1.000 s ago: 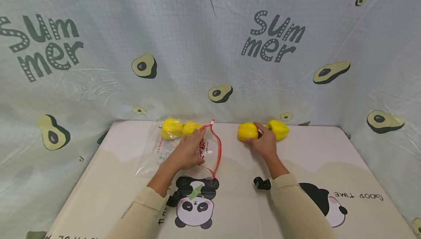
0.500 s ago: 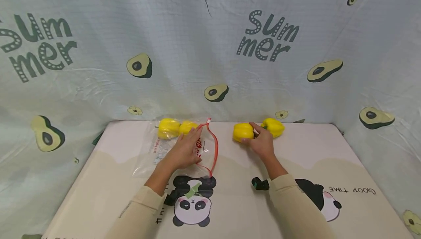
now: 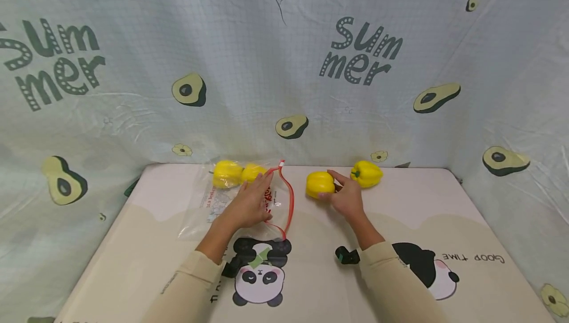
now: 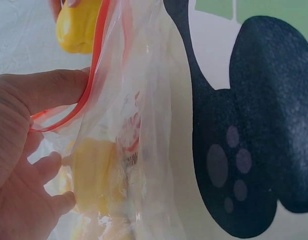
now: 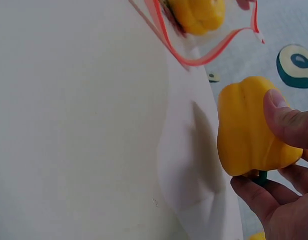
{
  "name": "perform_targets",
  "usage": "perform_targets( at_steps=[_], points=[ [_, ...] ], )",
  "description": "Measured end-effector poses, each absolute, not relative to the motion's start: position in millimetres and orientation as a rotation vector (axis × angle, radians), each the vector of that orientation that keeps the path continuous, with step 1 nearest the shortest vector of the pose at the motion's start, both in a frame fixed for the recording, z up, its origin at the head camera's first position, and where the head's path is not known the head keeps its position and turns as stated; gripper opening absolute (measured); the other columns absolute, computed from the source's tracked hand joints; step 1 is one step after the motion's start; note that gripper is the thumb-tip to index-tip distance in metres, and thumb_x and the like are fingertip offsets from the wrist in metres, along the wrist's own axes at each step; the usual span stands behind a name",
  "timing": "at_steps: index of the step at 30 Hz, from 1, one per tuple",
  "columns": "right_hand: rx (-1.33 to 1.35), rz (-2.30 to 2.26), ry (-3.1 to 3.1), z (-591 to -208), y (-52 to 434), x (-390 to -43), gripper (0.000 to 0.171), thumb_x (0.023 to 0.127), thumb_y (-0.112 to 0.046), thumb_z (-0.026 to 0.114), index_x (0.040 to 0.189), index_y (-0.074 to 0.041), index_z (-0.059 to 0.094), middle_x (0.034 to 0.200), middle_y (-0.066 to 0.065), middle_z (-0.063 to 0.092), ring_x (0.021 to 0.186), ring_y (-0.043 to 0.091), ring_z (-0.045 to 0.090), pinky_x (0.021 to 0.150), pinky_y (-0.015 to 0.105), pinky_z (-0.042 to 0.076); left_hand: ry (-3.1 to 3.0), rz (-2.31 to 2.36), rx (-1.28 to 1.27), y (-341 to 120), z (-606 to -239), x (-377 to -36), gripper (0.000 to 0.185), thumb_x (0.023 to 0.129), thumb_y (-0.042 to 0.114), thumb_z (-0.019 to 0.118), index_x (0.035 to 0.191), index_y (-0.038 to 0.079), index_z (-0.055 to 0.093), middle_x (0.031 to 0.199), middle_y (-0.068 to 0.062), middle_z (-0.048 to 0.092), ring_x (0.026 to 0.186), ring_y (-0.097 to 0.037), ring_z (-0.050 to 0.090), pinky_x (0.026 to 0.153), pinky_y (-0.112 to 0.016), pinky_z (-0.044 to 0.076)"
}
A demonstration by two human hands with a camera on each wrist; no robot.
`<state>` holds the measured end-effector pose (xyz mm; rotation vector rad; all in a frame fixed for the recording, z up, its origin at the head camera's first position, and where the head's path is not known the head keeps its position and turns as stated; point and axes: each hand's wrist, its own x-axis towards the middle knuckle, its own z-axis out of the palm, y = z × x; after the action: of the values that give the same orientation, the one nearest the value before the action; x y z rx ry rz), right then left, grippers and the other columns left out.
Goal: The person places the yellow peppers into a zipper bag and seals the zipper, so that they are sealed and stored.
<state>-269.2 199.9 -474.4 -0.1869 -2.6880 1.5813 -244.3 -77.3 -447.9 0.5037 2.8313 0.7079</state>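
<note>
**Third pepper on its way to the open bag**

The right hand (image 3: pixel 348 198) has its grip wrapped about a yellow pepper (image 3: pixel 320 184), thumb on the flank and fingers curled under by the green stem, as the right wrist view shows; the pepper sits just right of the bag's mouth, at the far middle of the worktop (image 3: pixel 444 224); whether it is lifted clear or only touching the surface I cannot tell; the left hand (image 3: pixel 250 203) lies on the clear zip bag (image 3: pixel 209 209), its thumb hooked under the red zip rim (image 3: pixel 291 199) and holding the mouth agape, the grip pinching the plastic rather than spread; two bagged peppers (image 3: pixel 237 174) lie at the bag's far end, touching each other; a last pepper (image 3: pixel 366 174) waits loose at the far right, apart from the right hand

By my reading, the step in hand is loading, with one pepper gripped and another left outside; the next move calls for carrying the held pepper leftward through the red rim while the left thumb keeps the opening wide enough, since the slack film could fold and catch on the fruit
</note>
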Motion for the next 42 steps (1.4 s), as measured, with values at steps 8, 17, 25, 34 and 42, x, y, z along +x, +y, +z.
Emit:
perform_targets(
  at_steps=[8, 17, 25, 34, 42],
  points=[
    [-0.147, 1.586, -2.685, -477, 187, -265, 0.072, 0.082, -0.007, 0.087, 0.149, -0.013, 0.059, 0.159, 0.013, 0.053, 0.142, 0.038, 0.055, 0.116, 0.049, 0.048, 2.824, 0.713, 0.48, -77, -447, -245, 0.114, 0.082, 0.02, 0.089, 0.169, 0.016, 0.015, 0.178, 0.001, 0.014, 0.166, -0.025, 0.009, 0.133, -0.056, 0.003],
    [-0.135, 1.552, -2.708, -478, 176, -259, 0.072, 0.082, -0.007, 0.088, 0.148, -0.015, 0.06, 0.157, 0.011, 0.055, 0.14, 0.038, 0.058, 0.114, 0.048, 0.049, 2.822, 0.721, 0.468, -77, -447, -244, 0.115, 0.082, 0.02, 0.09, 0.169, 0.017, 0.015, 0.178, 0.0, 0.015, 0.166, -0.025, 0.009, 0.133, -0.056, 0.002],
    [-0.126, 1.566, -2.726, -479, 167, -253, 0.071, 0.082, -0.007, 0.088, 0.147, -0.017, 0.061, 0.158, 0.011, 0.054, 0.139, 0.039, 0.059, 0.112, 0.047, 0.051, 2.814, 0.724, 0.485, -77, -447, -244, 0.113, 0.083, 0.02, 0.089, 0.169, 0.015, 0.015, 0.178, 0.001, 0.014, 0.166, -0.025, 0.009, 0.133, -0.056, 0.002],
    [-0.112, 1.573, -2.733, -481, 155, -250, 0.069, 0.082, -0.008, 0.088, 0.146, -0.018, 0.062, 0.156, 0.011, 0.056, 0.137, 0.04, 0.06, 0.111, 0.048, 0.052, 2.81, 0.717, 0.471, -76, -444, -243, 0.112, 0.083, 0.019, 0.088, 0.169, 0.016, 0.015, 0.178, 0.001, 0.013, 0.166, -0.025, 0.008, 0.133, -0.056, 0.001],
    [-0.057, 1.564, -2.717, -481, 145, -247, 0.069, 0.081, -0.008, 0.089, 0.144, -0.017, 0.064, 0.152, 0.012, 0.06, 0.134, 0.04, 0.063, 0.109, 0.048, 0.053, 2.817, 0.722, 0.467, -75, -446, -244, 0.113, 0.083, 0.018, 0.089, 0.169, 0.016, 0.016, 0.177, 0.001, 0.015, 0.166, -0.025, 0.009, 0.133, -0.057, 0.002]
  ],
)
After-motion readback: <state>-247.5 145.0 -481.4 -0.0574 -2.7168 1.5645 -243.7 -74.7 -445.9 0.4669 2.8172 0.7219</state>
